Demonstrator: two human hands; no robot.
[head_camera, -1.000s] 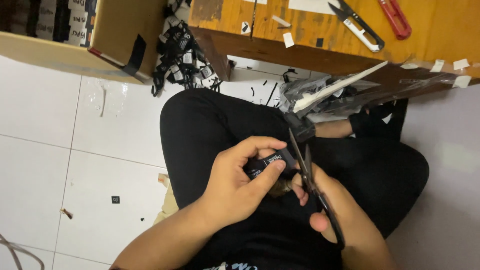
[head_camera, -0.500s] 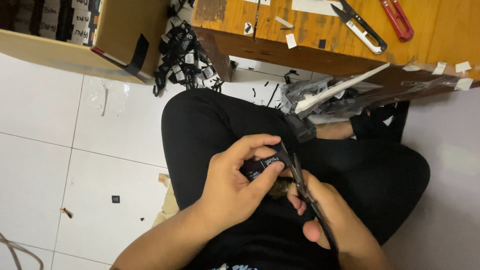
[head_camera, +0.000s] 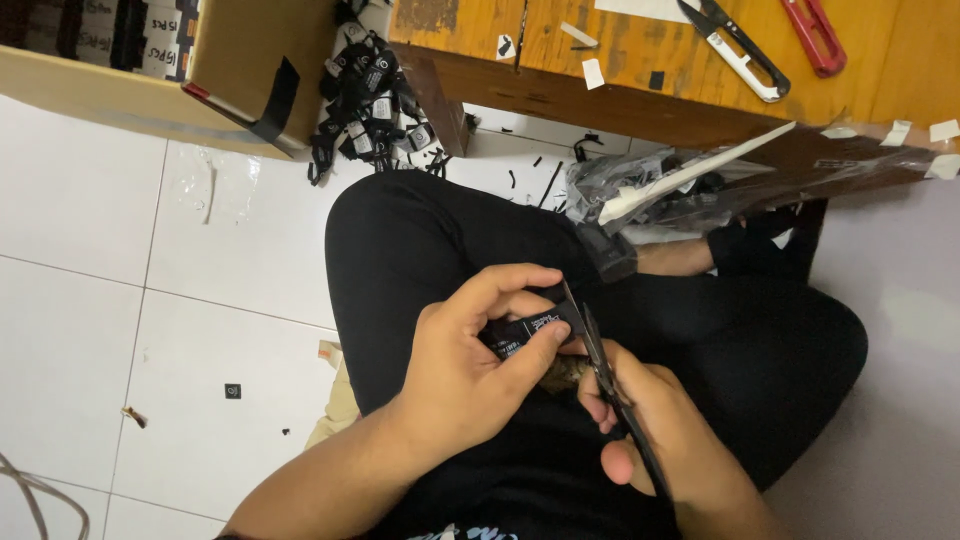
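Observation:
My left hand (head_camera: 470, 370) pinches a small black label (head_camera: 528, 330) with white print between thumb and fingers, above my lap in black trousers. My right hand (head_camera: 660, 440) grips black scissors (head_camera: 600, 365), whose blades point up and meet the right end of the label. The handles are hidden inside my fist.
A wooden table (head_camera: 640, 60) carries white-handled snips (head_camera: 735, 50), red-handled snips (head_camera: 815, 35) and paper scraps. A clear plastic bag (head_camera: 680, 185) hangs off its edge. A pile of black labels (head_camera: 370, 90) lies by a cardboard box (head_camera: 170, 60) on white floor tiles.
The scissor blades have drawn in against the label's end, and my right hand has shifted slightly down. The left hand keeps its hold.

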